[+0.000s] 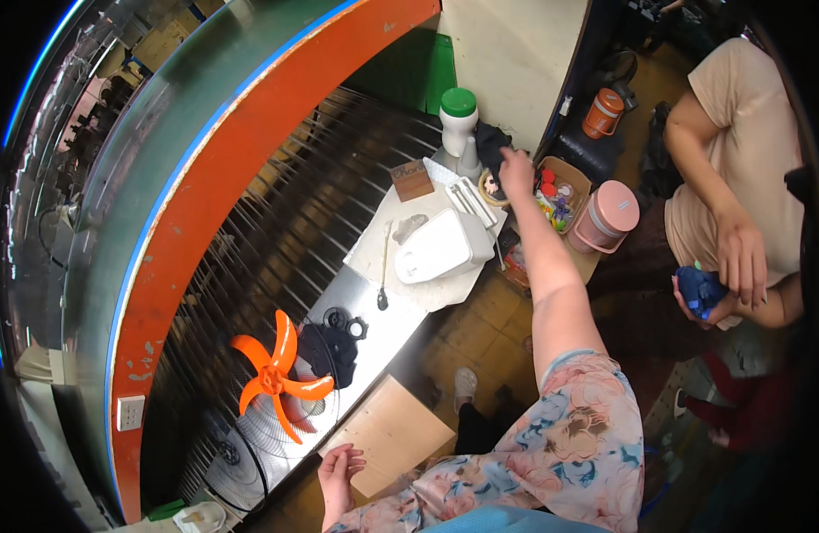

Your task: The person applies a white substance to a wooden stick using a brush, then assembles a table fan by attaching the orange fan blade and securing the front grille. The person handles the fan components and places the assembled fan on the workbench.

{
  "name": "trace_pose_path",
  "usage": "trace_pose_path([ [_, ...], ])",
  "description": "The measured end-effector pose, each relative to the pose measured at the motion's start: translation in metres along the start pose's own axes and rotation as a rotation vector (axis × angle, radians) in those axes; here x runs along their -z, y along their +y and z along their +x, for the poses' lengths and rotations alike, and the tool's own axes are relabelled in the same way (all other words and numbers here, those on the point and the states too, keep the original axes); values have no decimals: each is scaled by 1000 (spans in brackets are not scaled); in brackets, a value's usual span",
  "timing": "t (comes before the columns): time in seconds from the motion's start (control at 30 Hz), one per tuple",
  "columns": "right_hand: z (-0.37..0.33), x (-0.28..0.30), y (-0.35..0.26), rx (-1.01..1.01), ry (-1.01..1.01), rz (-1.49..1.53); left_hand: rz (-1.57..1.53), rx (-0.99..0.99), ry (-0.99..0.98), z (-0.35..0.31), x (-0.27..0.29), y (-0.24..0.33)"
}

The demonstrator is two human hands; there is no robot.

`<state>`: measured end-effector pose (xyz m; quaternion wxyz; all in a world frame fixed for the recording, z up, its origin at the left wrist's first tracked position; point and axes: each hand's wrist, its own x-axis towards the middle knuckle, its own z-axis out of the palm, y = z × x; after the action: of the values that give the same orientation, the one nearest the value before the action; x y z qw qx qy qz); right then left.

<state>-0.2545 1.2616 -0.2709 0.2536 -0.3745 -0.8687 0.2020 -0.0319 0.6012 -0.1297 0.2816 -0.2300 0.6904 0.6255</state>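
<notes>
My right arm [559,284] stretches across to the far end of the metal bench. At its end, my right hand [518,174] is beside a black cloth-like item [491,147] and a small round dish [491,188]; most of its fingers are hidden, and whether it grips anything I cannot make out. Down near the front, my left hand [341,465] hovers by the edge of a light wooden board [399,426], its fingers loosely bent and apart with nothing between them. An orange fan blade [273,379] lies on a wire fan guard [290,417], beside black fan parts [329,354].
A white plastic housing [441,249] rests on paper, near a wooden block [412,180] and a green-lidded bottle [458,115]. Beyond my right arm are a carton [565,182] and a pink jug [607,213]. At right, another person [738,178] holds something blue.
</notes>
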Motion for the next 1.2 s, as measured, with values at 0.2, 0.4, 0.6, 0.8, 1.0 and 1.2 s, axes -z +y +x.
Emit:
trace_pose_path([
  [0.2,53,82,-23,2,420,823,-27,-146,-33,17,-48,48],
  [0.4,-100,208,-137,401,86,980,-286,-282,-685,53,-171,147],
  [0.6,-260,263,-198,951,88,638,-515,-44,-1125,58,-306,187],
  [0.8,-304,326,-186,570,404,787,-233,-281,-1037,11,-345,127],
  [1.0,-357,362,-196,-245,508,1402,11,-652,-1080,-25,-332,67],
  [1.2,-432,374,-192,-540,426,1944,116,-1313,-1273,-33,-276,38],
])
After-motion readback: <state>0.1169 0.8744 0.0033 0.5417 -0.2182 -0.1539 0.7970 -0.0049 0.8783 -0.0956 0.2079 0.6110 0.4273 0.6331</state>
